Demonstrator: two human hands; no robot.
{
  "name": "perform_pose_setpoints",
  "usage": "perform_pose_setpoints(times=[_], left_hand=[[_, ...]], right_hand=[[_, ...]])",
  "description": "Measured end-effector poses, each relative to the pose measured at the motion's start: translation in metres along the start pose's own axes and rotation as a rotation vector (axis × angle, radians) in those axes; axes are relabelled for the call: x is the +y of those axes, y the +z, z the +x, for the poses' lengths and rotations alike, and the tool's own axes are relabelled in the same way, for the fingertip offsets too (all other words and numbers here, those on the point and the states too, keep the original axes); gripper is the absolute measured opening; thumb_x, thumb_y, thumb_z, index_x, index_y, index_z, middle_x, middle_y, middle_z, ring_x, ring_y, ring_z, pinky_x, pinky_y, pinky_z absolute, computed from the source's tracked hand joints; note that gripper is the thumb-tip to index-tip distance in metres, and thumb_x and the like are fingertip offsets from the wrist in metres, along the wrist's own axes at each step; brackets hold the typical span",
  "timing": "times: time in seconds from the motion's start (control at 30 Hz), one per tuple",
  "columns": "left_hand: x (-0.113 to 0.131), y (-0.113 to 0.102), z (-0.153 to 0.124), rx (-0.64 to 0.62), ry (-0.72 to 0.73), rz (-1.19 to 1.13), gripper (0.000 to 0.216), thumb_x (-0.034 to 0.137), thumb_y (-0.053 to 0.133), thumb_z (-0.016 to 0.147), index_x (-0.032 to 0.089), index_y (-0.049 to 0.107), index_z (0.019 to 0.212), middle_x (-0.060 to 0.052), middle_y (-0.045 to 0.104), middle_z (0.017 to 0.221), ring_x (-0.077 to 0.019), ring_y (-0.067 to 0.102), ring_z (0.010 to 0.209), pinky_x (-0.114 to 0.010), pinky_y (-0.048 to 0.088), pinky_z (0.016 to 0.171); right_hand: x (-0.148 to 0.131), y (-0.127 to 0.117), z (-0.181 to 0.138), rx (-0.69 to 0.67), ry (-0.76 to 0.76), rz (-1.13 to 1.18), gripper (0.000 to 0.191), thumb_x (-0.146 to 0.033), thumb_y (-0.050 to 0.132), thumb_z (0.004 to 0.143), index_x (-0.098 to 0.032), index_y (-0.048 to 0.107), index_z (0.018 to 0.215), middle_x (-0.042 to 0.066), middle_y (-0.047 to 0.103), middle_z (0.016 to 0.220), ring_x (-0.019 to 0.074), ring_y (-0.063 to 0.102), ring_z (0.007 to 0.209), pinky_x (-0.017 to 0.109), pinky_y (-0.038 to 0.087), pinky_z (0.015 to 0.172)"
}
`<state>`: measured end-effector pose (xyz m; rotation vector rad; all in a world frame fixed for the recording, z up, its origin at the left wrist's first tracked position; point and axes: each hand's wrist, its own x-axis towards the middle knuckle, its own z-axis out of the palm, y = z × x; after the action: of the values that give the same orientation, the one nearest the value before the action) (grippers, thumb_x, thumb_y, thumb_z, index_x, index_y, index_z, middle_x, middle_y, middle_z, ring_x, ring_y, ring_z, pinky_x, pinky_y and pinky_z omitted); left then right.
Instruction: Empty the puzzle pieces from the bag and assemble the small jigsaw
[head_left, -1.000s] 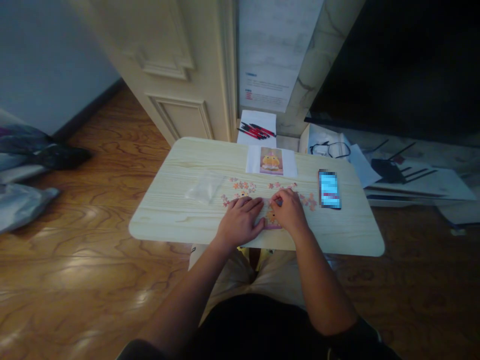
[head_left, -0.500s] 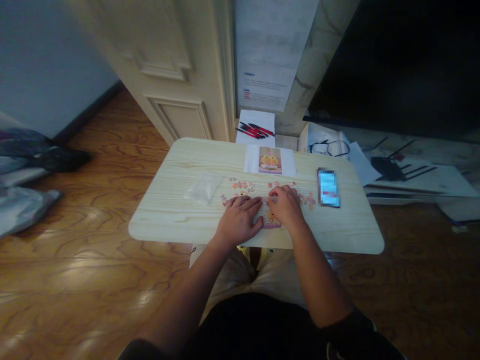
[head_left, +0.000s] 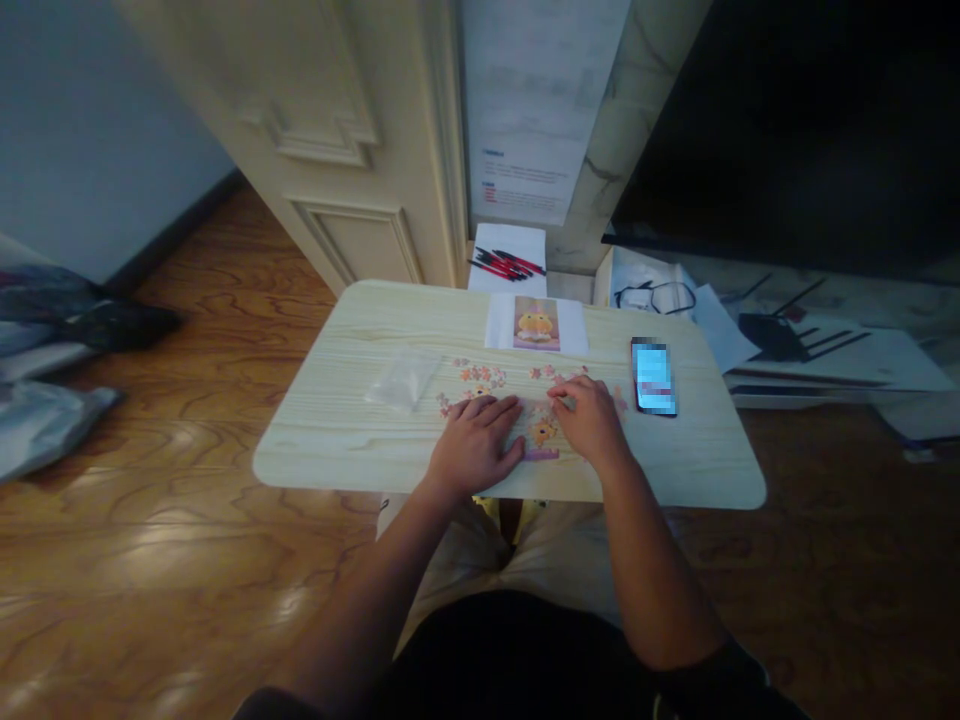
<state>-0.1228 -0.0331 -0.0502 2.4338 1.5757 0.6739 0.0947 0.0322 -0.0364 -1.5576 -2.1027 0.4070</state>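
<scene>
My left hand (head_left: 478,442) lies flat over part of a jigsaw puzzle, its fingers stretched out and the thumb apart. Beside it, partly joined puzzle pieces (head_left: 544,431) show an orange and yellow figure with a purple strip (head_left: 541,454) below. My right hand (head_left: 589,415) is just to the right of these, thumb and index finger pinched together; whatever sits between them is too small to make out. Loose puzzle pieces (head_left: 484,376) lie in a cluster beyond my left hand. More pieces lie beyond and to the right of my right hand, partly covered by it.
A sheet with a printed picture (head_left: 536,324) lies at the table's (head_left: 315,430) far edge. A clear plastic bag (head_left: 403,380) is on the left, a phone (head_left: 654,377) on the right. Red and black pens (head_left: 506,264) rest on white paper behind the table.
My right hand has shifted a little to the right, away from the joined pieces, uncovering more of them. My left hand stays in place. The view has tilted slightly.
</scene>
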Motion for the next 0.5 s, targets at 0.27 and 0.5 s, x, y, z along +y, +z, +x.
perform_pose_setpoints(times=[0.27, 0.5], left_hand=[[-0.001, -0.002, 0.0, -0.038, 0.033, -0.004, 0.046, 0.042, 0.061, 0.093, 0.028, 0.064, 0.137, -0.004, 0.058, 0.15, -0.0338, 0.051, 0.13, -0.055, 0.041, 0.11], [-0.002, -0.001, 0.0, -0.057, 0.028, 0.018, 0.045, 0.042, 0.061, 0.093, 0.03, 0.065, 0.137, -0.003, 0.058, 0.15, -0.0334, 0.05, 0.131, -0.055, 0.041, 0.11]], right_hand=[[0.014, -0.003, -0.014, -0.044, -0.028, -0.015, 0.021, -0.014, 0.065, 0.092, -0.024, 0.079, 0.105, 0.007, 0.073, 0.108, 0.0264, 0.06, 0.105, 0.043, 0.046, 0.099], [0.015, 0.003, -0.014, -0.021, -0.058, -0.001, 0.024, -0.012, 0.062, 0.093, -0.024, 0.079, 0.105, 0.008, 0.072, 0.109, 0.0264, 0.06, 0.108, 0.043, 0.047, 0.101]])
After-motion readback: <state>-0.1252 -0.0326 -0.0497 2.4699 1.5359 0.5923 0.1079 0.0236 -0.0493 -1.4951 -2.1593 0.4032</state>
